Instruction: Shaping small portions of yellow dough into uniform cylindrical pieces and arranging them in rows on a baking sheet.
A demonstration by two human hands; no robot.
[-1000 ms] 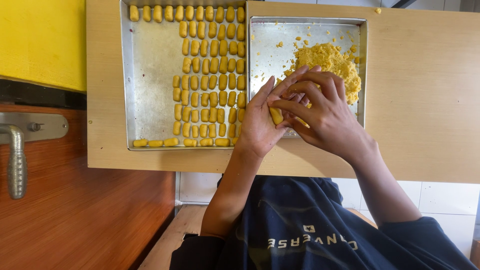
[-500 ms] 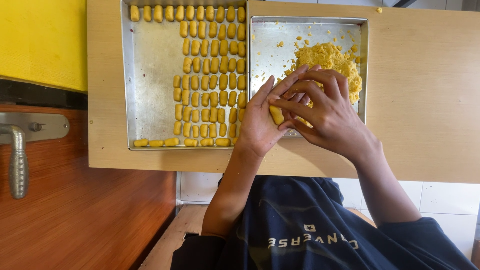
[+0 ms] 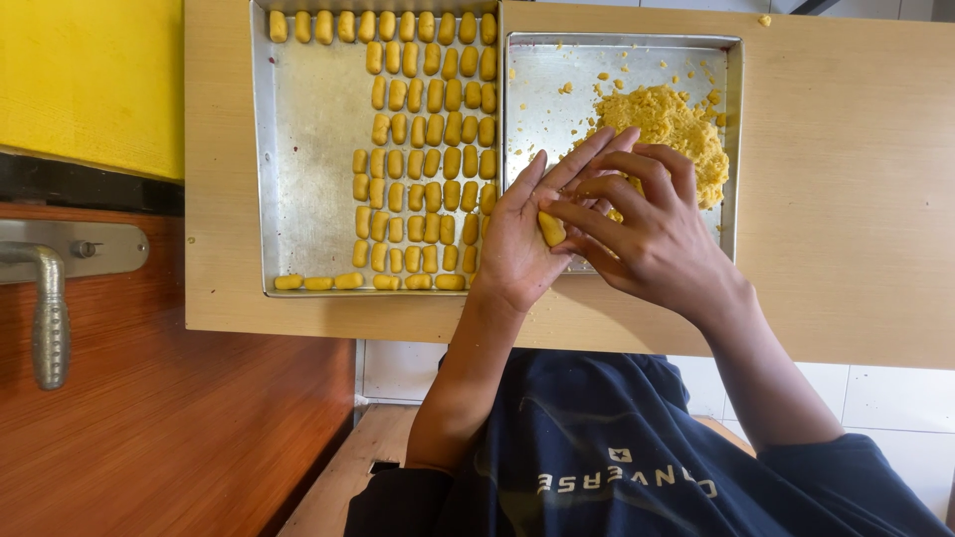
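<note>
My left hand (image 3: 517, 239) and my right hand (image 3: 652, 234) meet over the near edge of a small metal tray (image 3: 557, 85). Between the left palm and the right fingers sits a small yellow dough piece (image 3: 550, 229), gripped by both hands. A crumbly yellow dough heap (image 3: 662, 124) lies in the small tray just beyond my right fingers. To the left, a larger metal tray (image 3: 308, 149) holds several rows of short shaped dough logs (image 3: 428, 149), mostly on its right half and along its near edge.
Both trays rest on a light wooden tabletop (image 3: 846, 199). A yellow surface (image 3: 90, 80) is at the upper left. Below it is a brown wooden door (image 3: 149, 428) with a metal lever handle (image 3: 45, 308). White tiles (image 3: 895, 398) show under the table.
My hands stay in the same spot. The right fingers have shifted slightly over the dough piece held against the left palm.
</note>
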